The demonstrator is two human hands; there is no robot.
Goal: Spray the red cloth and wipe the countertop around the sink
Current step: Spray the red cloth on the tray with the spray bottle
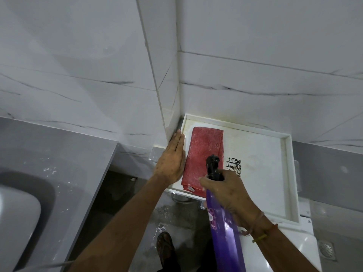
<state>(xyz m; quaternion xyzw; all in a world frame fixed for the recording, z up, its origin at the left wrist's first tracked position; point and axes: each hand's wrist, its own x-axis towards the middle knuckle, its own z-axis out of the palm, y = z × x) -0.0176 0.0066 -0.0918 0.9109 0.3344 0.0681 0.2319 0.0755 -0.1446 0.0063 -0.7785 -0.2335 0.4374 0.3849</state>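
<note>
Only blurred label (213, 217), unreadable

Bare forearms; orange and yellow bands (264, 231) circle the right wrist.

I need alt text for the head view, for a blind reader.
The right hand aims a purple spray bottle at a folded red cloth lying in a white tray. The left hand rests flat beside the cloth.

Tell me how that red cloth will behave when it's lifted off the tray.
The red cloth looks like soft ribbed fabric folded in layers, so it will probably go limp and unfold if lifted by one edge. It seems light. It lies flat on the white tray, so pushed, it would likely slide or bunch rather than roll.
</note>
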